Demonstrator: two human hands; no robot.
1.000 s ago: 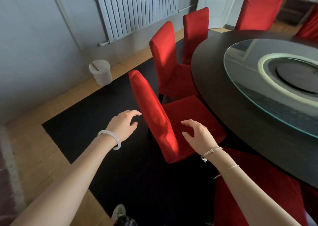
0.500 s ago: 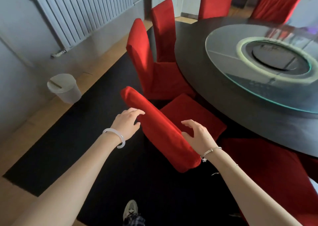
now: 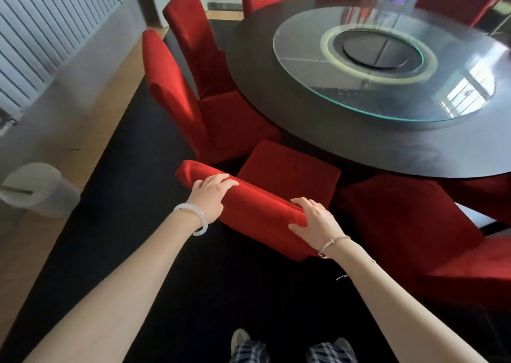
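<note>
A chair in a red cover (image 3: 287,169) stands right in front of me, its seat pushed partly under the round dark table (image 3: 276,91). My left hand (image 3: 210,194) holds the top of its backrest near the left end, fingers curled over the edge. My right hand (image 3: 315,221) grips the same top edge at the right end, with the thumb on the near side and fingers over the far side. Both wrists carry bracelets.
More red-covered chairs (image 3: 177,91) ring the table, one close on the right (image 3: 409,224). A glass turntable (image 3: 359,86) lies on the tabletop. A white bin (image 3: 36,191) stands at the left by the wall under a radiator (image 3: 41,16). A black rug (image 3: 132,196) covers the floor.
Both hands reached forward and closed on the top of the chair's backrest. My view has come nearer and higher over the chair.
</note>
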